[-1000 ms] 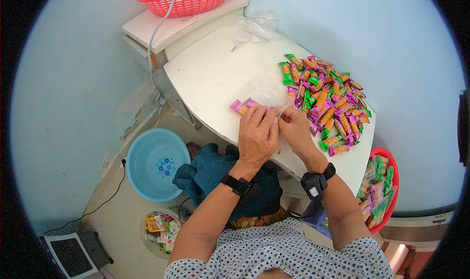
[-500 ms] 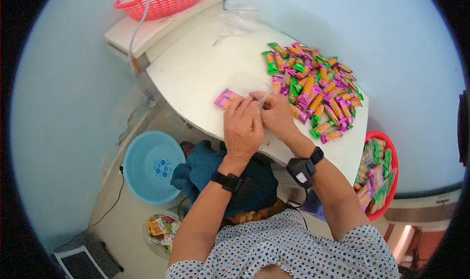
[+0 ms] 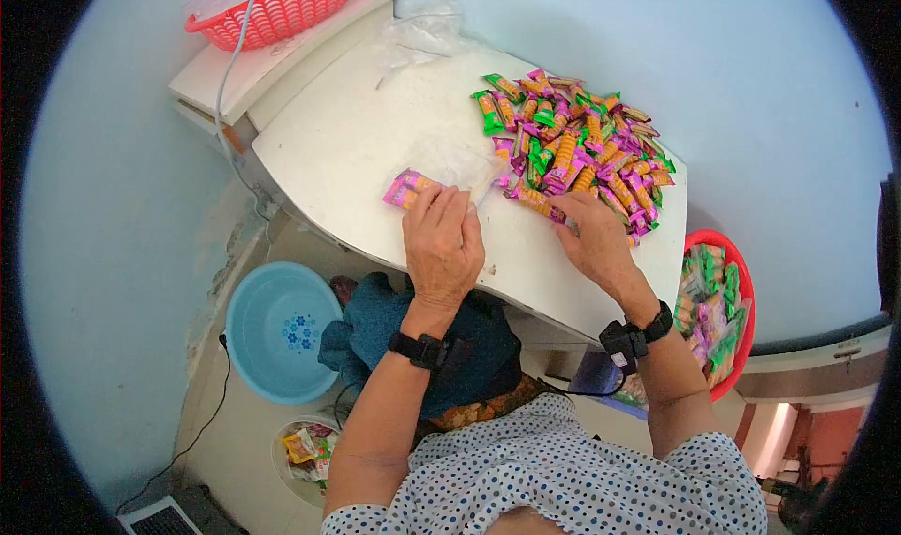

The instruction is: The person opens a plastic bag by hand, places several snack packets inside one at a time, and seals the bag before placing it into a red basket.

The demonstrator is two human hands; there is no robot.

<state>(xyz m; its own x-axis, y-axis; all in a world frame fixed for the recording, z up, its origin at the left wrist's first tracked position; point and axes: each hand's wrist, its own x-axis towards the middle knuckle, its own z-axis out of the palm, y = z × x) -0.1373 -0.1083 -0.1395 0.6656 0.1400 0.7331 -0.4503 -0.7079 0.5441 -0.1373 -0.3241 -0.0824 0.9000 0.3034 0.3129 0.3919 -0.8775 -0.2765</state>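
Note:
My left hand (image 3: 443,244) is closed at the mouth of a clear plastic bag (image 3: 460,164) lying on the white table (image 3: 347,141). Purple-ended biscuit packets (image 3: 405,189) show beyond its fingers, at the bag's left end. At the near edge of a heap of small biscuit packets (image 3: 601,141) in purple and green wrappers, my right hand (image 3: 601,242) pinches the end of a purple biscuit packet (image 3: 532,198) between thumb and fingers. Both wrists wear black bands.
A red basket (image 3: 319,5) stands on a raised ledge at the back left, near crumpled clear plastic (image 3: 422,38). A red tub (image 3: 746,282) of filled packets sits right of the table. On the floor are a blue basin (image 3: 253,347) and a bin (image 3: 286,469) with wrappers.
My right hand has left the bag beside my left hand and moved right to the heap's near edge. My left hand stays with the bag. The whole view has shifted slightly.

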